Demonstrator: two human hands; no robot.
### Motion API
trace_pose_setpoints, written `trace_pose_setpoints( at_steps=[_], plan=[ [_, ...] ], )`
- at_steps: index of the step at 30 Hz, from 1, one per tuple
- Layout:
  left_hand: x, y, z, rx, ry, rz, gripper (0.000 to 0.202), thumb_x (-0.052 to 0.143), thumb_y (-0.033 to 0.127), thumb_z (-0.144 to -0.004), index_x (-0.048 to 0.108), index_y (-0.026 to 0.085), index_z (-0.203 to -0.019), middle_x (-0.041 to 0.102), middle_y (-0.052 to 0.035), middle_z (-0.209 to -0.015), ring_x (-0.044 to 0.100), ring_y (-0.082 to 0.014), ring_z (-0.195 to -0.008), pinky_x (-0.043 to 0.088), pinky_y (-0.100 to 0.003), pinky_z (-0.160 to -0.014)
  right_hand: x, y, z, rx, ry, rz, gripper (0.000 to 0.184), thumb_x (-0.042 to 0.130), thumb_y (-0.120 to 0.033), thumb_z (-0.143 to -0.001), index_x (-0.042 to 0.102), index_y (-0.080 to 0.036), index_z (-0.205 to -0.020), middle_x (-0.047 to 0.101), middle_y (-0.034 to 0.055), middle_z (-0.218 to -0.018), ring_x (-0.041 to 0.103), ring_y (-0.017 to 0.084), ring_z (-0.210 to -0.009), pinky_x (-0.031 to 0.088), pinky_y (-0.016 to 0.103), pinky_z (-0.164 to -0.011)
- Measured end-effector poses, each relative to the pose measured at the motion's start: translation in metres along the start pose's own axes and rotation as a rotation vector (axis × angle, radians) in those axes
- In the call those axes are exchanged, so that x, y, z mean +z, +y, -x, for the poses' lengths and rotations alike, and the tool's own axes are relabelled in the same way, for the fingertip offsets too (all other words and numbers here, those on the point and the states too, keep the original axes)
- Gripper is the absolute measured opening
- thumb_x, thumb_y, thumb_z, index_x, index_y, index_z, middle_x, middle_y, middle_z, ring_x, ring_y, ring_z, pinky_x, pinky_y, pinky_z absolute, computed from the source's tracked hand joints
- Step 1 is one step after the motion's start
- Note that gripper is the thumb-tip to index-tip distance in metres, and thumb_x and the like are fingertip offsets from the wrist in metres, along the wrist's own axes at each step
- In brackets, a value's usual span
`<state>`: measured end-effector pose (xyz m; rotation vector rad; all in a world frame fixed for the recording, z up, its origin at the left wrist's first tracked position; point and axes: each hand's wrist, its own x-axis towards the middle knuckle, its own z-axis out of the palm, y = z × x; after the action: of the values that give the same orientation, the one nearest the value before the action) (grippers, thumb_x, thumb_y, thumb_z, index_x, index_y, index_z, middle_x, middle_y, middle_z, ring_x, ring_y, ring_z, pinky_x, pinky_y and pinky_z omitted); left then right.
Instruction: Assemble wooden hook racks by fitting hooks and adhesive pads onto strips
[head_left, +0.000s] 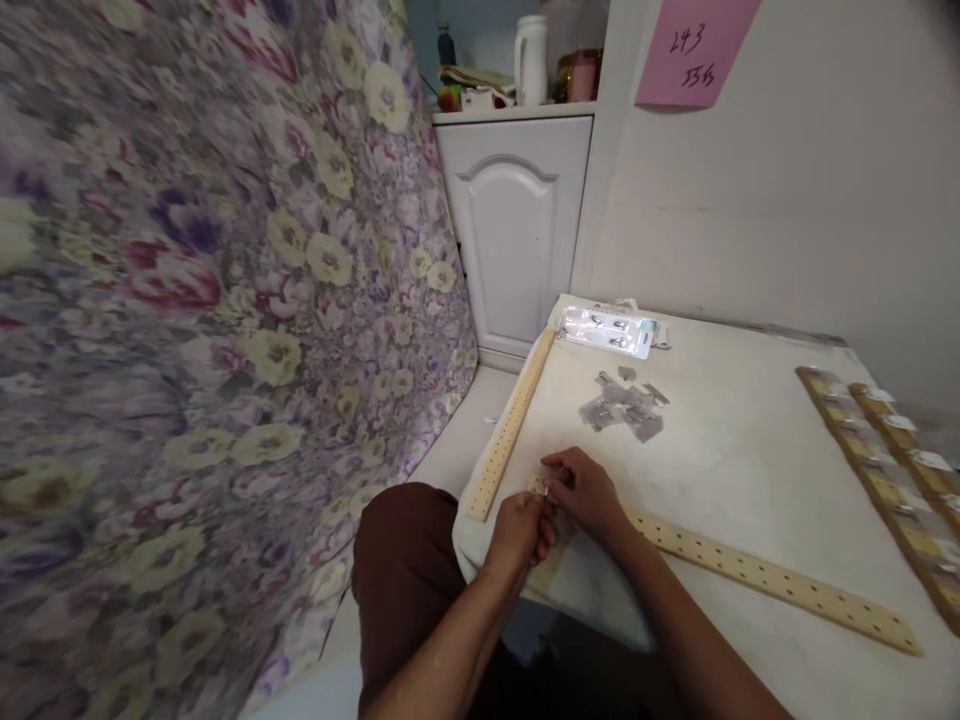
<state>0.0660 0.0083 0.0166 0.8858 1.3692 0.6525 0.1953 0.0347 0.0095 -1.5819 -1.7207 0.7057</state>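
Note:
My left hand [519,530] is closed round the near-left end of a pale wooden strip [750,570] with rows of small holes. The strip runs under my right wrist toward the lower right of the table. Close against that end, my right hand [589,492] has its fingers pinched on a small shiny metal piece [546,492], too small to make out in kind. Beyond my hands lies a loose pile of small grey clear plastic bags [626,405], some with metal bits showing.
A second holed strip [510,430] lies along the table's left edge. Clear blister packaging [607,331] sits at the back. Two wooden strips with bagged pieces [874,470] lie at right. A floral curtain [247,300] hangs at left, and a white cabinet [521,230] stands behind.

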Motion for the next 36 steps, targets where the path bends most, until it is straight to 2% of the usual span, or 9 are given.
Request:
trace_pose_setpoints(
  at_steps=[15, 22, 36],
  plan=[
    [0.001, 0.001, 0.0, -0.014, 0.008, -0.002, 0.032, 0.038, 0.042, -0.084, 0.051, 0.018, -0.069, 0.047, 0.0073, -0.034, 0.031, -0.0048, -0.023, 0.014, -0.019, -0.031, 0.002, 0.007, -0.003, 0.042, -0.029, -0.011, 0.028, 0.063, -0.025, -0.067, 0.065, -0.022, -0.096, 0.061, -0.0004, -0.081, 0.056, 0.013, -0.068, 0.044, 0.027, -0.065],
    [0.001, -0.001, -0.001, 0.009, -0.002, 0.005, 0.03, 0.038, 0.04, -0.084, 0.05, 0.018, -0.069, 0.047, 0.0072, -0.034, 0.03, -0.0041, -0.023, 0.014, -0.019, -0.03, 0.002, 0.012, -0.008, 0.07, -0.068, -0.054, 0.031, 0.066, -0.026, -0.065, 0.066, -0.022, -0.096, 0.063, 0.0002, -0.083, 0.057, 0.013, -0.068, 0.045, 0.027, -0.066],
    [0.002, -0.001, -0.001, 0.006, 0.019, 0.008, 0.024, 0.035, 0.033, -0.085, 0.048, 0.019, -0.069, 0.047, 0.0077, -0.033, 0.03, -0.0044, -0.022, 0.013, -0.018, -0.029, 0.0, 0.007, -0.007, 0.102, -0.047, -0.052, 0.03, 0.066, -0.027, -0.065, 0.065, -0.022, -0.094, 0.06, -0.0014, -0.076, 0.056, 0.013, -0.067, 0.042, 0.026, -0.065]
  ],
)
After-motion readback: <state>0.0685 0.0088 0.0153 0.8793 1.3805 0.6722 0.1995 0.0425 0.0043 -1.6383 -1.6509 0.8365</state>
